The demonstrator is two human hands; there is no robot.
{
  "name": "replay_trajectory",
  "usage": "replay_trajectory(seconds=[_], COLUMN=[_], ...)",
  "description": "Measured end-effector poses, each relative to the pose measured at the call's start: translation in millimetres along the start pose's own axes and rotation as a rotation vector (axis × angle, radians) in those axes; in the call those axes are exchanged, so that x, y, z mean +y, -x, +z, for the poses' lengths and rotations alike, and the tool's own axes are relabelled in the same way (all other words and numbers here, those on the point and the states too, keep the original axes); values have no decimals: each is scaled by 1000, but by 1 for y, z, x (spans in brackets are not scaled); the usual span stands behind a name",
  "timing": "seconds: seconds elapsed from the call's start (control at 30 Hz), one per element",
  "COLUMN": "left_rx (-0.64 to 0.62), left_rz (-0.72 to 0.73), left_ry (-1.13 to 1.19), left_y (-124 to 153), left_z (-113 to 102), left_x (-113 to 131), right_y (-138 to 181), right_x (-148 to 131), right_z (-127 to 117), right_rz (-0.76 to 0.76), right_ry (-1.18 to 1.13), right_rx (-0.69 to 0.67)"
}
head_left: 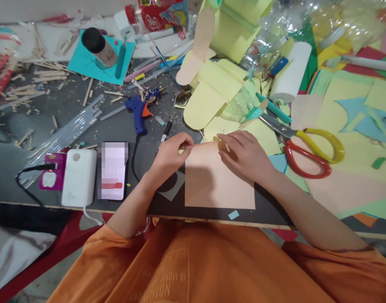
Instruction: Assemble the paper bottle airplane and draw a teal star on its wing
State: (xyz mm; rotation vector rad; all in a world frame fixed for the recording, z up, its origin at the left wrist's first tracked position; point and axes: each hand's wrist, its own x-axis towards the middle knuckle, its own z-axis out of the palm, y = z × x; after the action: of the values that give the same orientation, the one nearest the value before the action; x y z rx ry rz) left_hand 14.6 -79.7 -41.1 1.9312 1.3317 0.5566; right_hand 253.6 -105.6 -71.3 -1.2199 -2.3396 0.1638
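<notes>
A pale peach sheet of paper (208, 191) lies before me near the table's front edge, its top edge slightly raised. My left hand (175, 151) pinches the sheet's upper left corner between thumb and fingertips. At the upper right, my right hand (243, 153) has its fingers curled over the paper's top edge; the exact grip is partly hidden. Beyond the hands are yellow paper cutouts (205, 103). Scissors (306, 145) with red and yellow handles rest on paper to the right. Left of my left hand lies a white paper scrap (172, 187) with a curved cut.
A blue glue gun (138, 111) with its cord lies left of centre. Farther left are a phone (114, 170), a white power bank (79, 176) and clear glue sticks (67, 126). A dark-capped bottle (100, 48) stands behind, and a white roll (290, 71) lies at right.
</notes>
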Motion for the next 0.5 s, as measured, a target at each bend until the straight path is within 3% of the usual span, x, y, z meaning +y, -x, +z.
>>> replay_trajectory(seconds=[0.2,0.5], left_rx=[-58,-21], left_rz=[87,343], left_ry=[-237,-526], left_y=[-1,4], left_z=[-2,3], left_x=[-4,-12], right_y=[-4,-1], right_x=[0,-3], right_z=[1,-1], right_rz=[-105,-178], right_ry=[7,59], right_rx=[132,100])
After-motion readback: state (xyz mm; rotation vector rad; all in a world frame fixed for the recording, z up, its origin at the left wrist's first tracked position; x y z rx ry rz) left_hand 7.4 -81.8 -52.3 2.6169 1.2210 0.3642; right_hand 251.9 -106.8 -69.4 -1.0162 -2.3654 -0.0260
